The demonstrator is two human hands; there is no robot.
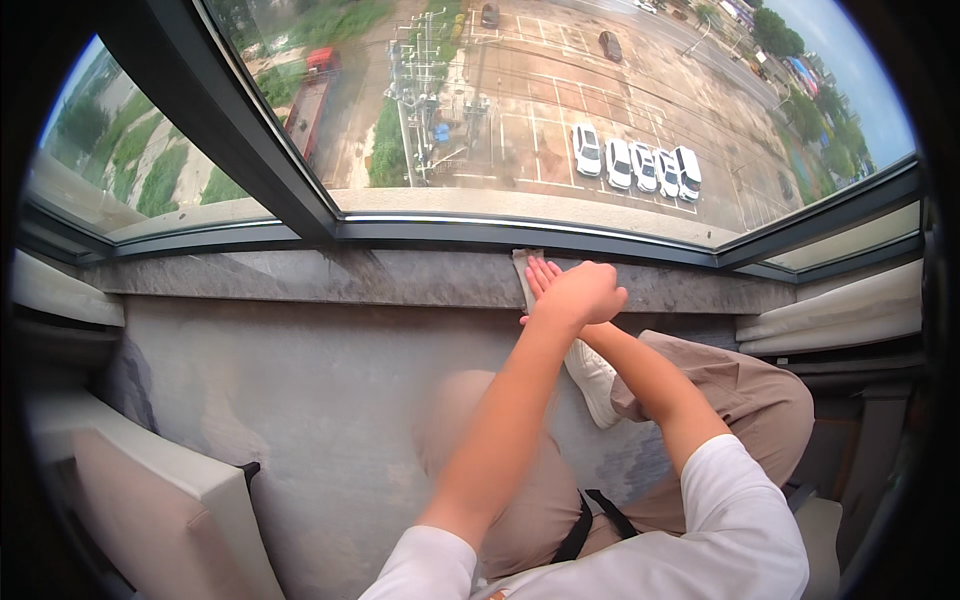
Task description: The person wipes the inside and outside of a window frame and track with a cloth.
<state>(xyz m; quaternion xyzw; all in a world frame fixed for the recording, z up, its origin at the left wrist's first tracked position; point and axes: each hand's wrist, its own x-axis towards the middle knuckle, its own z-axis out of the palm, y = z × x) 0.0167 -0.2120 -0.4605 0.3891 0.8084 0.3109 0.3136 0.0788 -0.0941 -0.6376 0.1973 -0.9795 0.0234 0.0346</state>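
A greyish-beige cloth [528, 259] lies across the grey stone windowsill [420, 279]. My right hand [541, 276] presses the cloth against the sill, its fingers stretched toward the window frame. My forearms cross, and my left hand [589, 289] lies over the right hand and wrist with its fingers curled. Its fingertips are hidden, so I cannot tell whether it grips anything. Part of the cloth is covered by my hands.
Dark window frames [487, 231] edge the sill. Pale curtains [832, 311] hang at both sides. An upholstered seat [142, 502] stands at lower left on the grey carpet [300, 390]. My white shoe [592, 375] is below the sill. Outside are parked cars [619, 163].
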